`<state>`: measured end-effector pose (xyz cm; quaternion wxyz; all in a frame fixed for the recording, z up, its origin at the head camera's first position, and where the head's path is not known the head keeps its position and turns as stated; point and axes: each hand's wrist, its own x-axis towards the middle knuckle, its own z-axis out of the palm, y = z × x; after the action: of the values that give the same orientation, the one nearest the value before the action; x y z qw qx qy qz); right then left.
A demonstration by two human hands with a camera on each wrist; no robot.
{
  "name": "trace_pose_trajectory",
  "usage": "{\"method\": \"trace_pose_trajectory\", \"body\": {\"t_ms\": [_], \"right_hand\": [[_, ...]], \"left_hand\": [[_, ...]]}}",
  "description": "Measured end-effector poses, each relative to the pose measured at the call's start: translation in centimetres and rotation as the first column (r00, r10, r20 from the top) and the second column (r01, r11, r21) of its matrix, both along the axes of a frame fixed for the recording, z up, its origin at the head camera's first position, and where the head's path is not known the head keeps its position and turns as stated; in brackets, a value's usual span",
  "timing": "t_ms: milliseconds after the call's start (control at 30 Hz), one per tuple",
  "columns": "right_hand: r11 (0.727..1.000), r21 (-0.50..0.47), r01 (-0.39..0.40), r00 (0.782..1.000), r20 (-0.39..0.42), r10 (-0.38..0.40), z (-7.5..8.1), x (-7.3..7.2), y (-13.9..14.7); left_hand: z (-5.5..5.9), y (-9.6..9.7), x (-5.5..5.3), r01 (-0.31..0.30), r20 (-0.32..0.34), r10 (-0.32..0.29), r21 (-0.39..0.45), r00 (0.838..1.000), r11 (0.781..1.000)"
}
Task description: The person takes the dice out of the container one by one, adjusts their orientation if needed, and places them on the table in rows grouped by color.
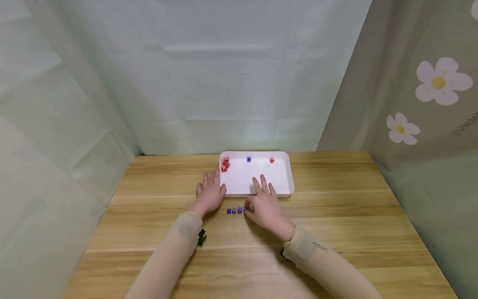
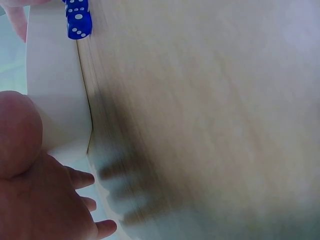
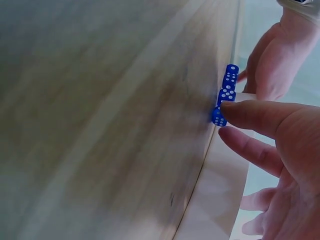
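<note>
A short row of blue dice [image 1: 233, 211] with white pips lies on the table just in front of a white tray [image 1: 257, 192]. My right hand [image 1: 267, 209] is at the right end of this row. Its thumb and index finger pinch the end blue die [image 3: 218, 118], while the other fingers spread toward the tray. At the tray's left front corner, my left hand [image 1: 211, 195] rests with fingers extended along the tray's outer side, holding nothing. In the left wrist view, the near end of the blue row [image 2: 79, 25] shows beside the tray wall.
Inside the tray, several red dice [image 1: 225, 165] cluster at the left, a single blue die [image 1: 249, 159] sits near the back wall, and one red die [image 1: 271, 160] lies to the right. The wooden table [image 1: 336, 199] is backed by pale curtains [image 1: 231, 83].
</note>
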<state>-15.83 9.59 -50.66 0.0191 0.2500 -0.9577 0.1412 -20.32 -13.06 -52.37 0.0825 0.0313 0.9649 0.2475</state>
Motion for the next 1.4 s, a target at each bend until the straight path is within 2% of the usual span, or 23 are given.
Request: {"method": "trace_pose_trajectory", "body": {"t_ms": [567, 900, 1233, 1400], "right_hand": [[0.999, -0.036, -0.007, 1.0, 0.01, 0.007, 0.9, 0.1, 0.4], [0.998, -0.068, -0.002, 0.999, 0.033, 0.004, 1.3, 0.0, 1.0], [0.993, -0.115, 0.012, 1.0, 0.026, -0.009, 1.9, 0.0, 1.5], [0.991, -0.132, 0.02, 1.0, 0.009, -0.019, 2.3, -0.2, 1.8]], "left_hand": [[-0.8, -0.3, -0.7, 0.002, 0.02, -0.002, -0.012, 1.0, 1.0], [-0.5, -0.1, -0.6, 0.003, 0.035, -0.003, -0.012, 0.999, 1.0], [-0.6, -0.1, -0.6, -0.001, 0.04, 0.001, -0.011, 0.999, 1.0], [-0.3, 0.0, -0.3, 0.002, 0.027, -0.001, -0.023, 1.0, 1.0]]}}
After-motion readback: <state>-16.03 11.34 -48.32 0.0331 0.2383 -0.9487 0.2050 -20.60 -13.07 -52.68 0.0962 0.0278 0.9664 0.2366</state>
